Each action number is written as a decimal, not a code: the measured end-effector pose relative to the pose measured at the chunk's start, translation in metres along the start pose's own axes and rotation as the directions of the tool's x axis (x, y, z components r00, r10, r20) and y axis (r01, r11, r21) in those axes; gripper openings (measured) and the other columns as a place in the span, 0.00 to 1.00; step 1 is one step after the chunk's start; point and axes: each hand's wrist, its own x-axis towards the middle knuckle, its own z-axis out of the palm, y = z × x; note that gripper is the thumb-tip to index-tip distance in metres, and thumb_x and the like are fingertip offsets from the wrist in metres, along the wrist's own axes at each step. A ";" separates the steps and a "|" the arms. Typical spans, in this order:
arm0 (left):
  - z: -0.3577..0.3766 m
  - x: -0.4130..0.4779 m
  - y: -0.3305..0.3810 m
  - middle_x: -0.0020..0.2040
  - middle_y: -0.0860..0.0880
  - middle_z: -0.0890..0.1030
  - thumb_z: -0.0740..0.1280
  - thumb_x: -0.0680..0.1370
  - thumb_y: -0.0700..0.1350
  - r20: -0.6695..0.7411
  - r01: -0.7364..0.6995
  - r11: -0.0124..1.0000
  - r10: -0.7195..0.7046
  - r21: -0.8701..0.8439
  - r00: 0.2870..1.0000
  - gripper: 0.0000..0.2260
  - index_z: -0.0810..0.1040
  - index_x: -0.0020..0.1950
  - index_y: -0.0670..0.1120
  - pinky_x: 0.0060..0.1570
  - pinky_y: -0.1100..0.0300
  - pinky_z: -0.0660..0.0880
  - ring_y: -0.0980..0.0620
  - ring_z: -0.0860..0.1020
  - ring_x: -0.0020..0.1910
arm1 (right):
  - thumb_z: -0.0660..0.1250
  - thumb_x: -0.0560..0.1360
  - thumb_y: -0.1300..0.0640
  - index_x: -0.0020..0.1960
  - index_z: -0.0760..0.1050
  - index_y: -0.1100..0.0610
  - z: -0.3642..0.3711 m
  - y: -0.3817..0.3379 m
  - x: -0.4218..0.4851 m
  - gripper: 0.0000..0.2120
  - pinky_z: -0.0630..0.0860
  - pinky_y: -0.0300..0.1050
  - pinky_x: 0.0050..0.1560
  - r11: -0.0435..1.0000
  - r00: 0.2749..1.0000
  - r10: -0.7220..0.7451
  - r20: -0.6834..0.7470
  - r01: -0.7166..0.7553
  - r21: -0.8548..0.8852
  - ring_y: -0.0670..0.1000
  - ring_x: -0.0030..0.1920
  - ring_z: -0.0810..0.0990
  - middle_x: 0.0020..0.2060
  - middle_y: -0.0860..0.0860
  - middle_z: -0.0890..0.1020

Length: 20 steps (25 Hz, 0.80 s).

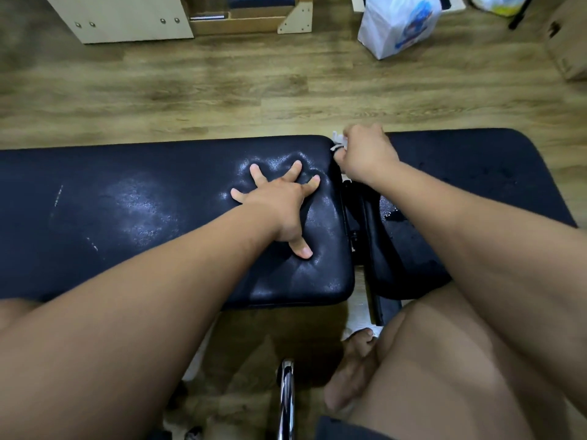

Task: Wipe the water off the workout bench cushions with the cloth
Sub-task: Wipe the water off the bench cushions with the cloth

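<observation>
Fingers of the left hand (279,204) are spread flat on the long cushion (127,217). Cloth (337,141) is clenched by the curled right hand (365,154).

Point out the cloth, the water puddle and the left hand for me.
cloth (338,141), head view, white corner poking out of the right hand (365,157).
water puddle (395,215), head view, middle of the pool on the right cushion (476,173).
left hand (279,204), head view, back of the hand.

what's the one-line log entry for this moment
left hand: flat, pressing long cushion | right hand: grips cloth at far end of cushion gap | water: pooled on short cushion
</observation>
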 end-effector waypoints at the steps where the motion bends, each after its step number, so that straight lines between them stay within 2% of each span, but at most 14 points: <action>1: 0.000 -0.002 0.000 0.78 0.60 0.36 0.81 0.57 0.59 -0.009 -0.004 1.000 0.004 0.005 1.000 0.60 0.43 0.77 0.65 0.56 0.17 0.54 0.27 0.35 0.73 | 0.60 0.75 0.58 0.58 0.76 0.60 -0.004 0.000 -0.015 0.14 0.75 0.49 0.52 1.000 0.999 -0.015 0.040 0.014 0.005 0.65 0.53 0.78 0.54 0.63 0.77; 3: 0.000 -0.004 0.000 0.78 0.59 0.37 0.81 0.57 0.60 -0.024 -0.008 1.000 0.008 0.016 1.000 0.60 0.44 0.77 0.64 0.57 0.18 0.54 0.27 0.36 0.73 | 0.61 0.74 0.57 0.57 0.76 0.59 -0.012 -0.001 -0.052 0.13 0.75 0.50 0.51 0.985 0.984 -0.166 0.063 0.168 -0.033 0.64 0.52 0.78 0.52 0.62 0.78; 5: 0.001 -0.008 -0.001 0.78 0.58 0.38 0.81 0.59 0.60 -0.034 -0.026 0.999 0.025 -0.025 0.999 0.58 0.45 0.78 0.62 0.59 0.19 0.53 0.29 0.36 0.74 | 0.62 0.72 0.56 0.52 0.75 0.58 -0.016 -0.004 -0.101 0.10 0.76 0.50 0.48 0.920 0.916 -0.370 0.153 0.384 -0.076 0.62 0.49 0.79 0.47 0.59 0.80; 6: 0.002 -0.012 -0.005 0.79 0.56 0.38 0.80 0.60 0.59 -0.066 -0.050 0.996 0.046 -0.070 0.997 0.56 0.46 0.78 0.61 0.60 0.20 0.52 0.31 0.36 0.75 | 0.63 0.72 0.55 0.51 0.75 0.57 -0.020 -0.002 -0.124 0.10 0.76 0.50 0.47 0.896 0.887 -0.420 0.194 0.438 -0.064 0.61 0.48 0.79 0.45 0.58 0.80; 8: 0.008 -0.025 -0.026 0.79 0.54 0.40 0.78 0.64 0.58 -0.204 -0.097 0.978 0.058 -0.184 0.977 0.50 0.51 0.78 0.57 0.66 0.25 0.53 0.38 0.39 0.77 | 0.64 0.71 0.52 0.53 0.77 0.54 -0.042 0.008 -0.140 0.12 0.77 0.50 0.48 0.929 0.910 -0.366 0.195 0.370 0.014 0.60 0.48 0.80 0.43 0.55 0.83; 10: 0.021 -0.044 -0.058 0.80 0.52 0.44 0.74 0.68 0.61 -0.310 -0.074 0.974 0.005 -0.212 0.951 0.44 0.55 0.78 0.54 0.70 0.31 0.54 0.40 0.43 0.78 | 0.64 0.72 0.53 0.53 0.80 0.53 -0.055 0.012 -0.114 0.12 0.77 0.48 0.49 0.961 0.959 -0.275 0.070 0.275 0.006 0.60 0.48 0.81 0.43 0.56 0.85; 12: 0.039 -0.062 -0.084 0.80 0.51 0.46 0.69 0.68 0.67 -0.287 -0.002 0.988 -0.044 -0.156 0.957 0.43 0.55 0.77 0.55 0.71 0.34 0.54 0.39 0.46 0.78 | 0.64 0.73 0.57 0.53 0.80 0.56 -0.056 0.003 -0.070 0.11 0.74 0.47 0.49 0.979 0.976 -0.205 -0.075 0.204 -0.017 0.62 0.49 0.80 0.45 0.59 0.84; 13: 0.048 -0.070 -0.092 0.80 0.51 0.47 0.67 0.68 0.70 -0.253 0.005 0.993 -0.035 -0.118 0.967 0.44 0.54 0.77 0.55 0.72 0.35 0.55 0.38 0.46 0.78 | 0.64 0.73 0.57 0.54 0.79 0.57 -0.052 -0.005 -0.051 0.11 0.74 0.48 0.49 0.982 0.978 -0.189 -0.085 0.187 -0.033 0.62 0.50 0.80 0.47 0.61 0.84; 15: 0.061 -0.080 -0.103 0.80 0.51 0.49 0.61 0.69 0.73 -0.242 -0.059 0.998 0.051 -0.025 0.969 0.43 0.53 0.78 0.56 0.73 0.38 0.55 0.40 0.47 0.78 | 0.66 0.72 0.57 0.53 0.76 0.60 -0.036 -0.018 -0.032 0.11 0.73 0.49 0.49 0.971 0.975 -0.222 0.020 0.223 -0.088 0.63 0.51 0.78 0.49 0.61 0.82; 17: 0.067 -0.085 -0.115 0.79 0.51 0.53 0.57 0.70 0.73 -0.308 -0.132 0.991 0.129 0.013 0.943 0.40 0.56 0.77 0.56 0.73 0.43 0.57 0.43 0.50 0.78 | 0.66 0.69 0.58 0.49 0.75 0.59 -0.024 -0.024 -0.047 0.10 0.72 0.48 0.45 0.935 0.943 -0.314 0.111 0.327 -0.135 0.62 0.48 0.79 0.46 0.60 0.81; 19: 0.073 -0.089 -0.122 0.79 0.51 0.57 0.51 0.69 0.75 -0.378 -0.137 0.989 0.145 0.048 0.914 0.40 0.59 0.77 0.55 0.72 0.45 0.57 0.44 0.52 0.77 | 0.66 0.67 0.57 0.47 0.74 0.56 -0.019 -0.029 -0.093 0.09 0.70 0.45 0.41 0.878 0.871 -0.446 0.205 0.470 -0.090 0.60 0.46 0.79 0.43 0.55 0.80; 20: 0.075 -0.088 -0.121 0.79 0.51 0.57 0.50 0.69 0.75 -0.392 -0.127 0.990 0.141 0.061 0.909 0.41 0.59 0.76 0.55 0.73 0.45 0.56 0.44 0.52 0.77 | 0.66 0.67 0.56 0.48 0.74 0.55 -0.016 -0.032 -0.123 0.10 0.70 0.44 0.42 0.833 0.811 -0.514 0.279 0.550 -0.065 0.57 0.46 0.79 0.44 0.53 0.80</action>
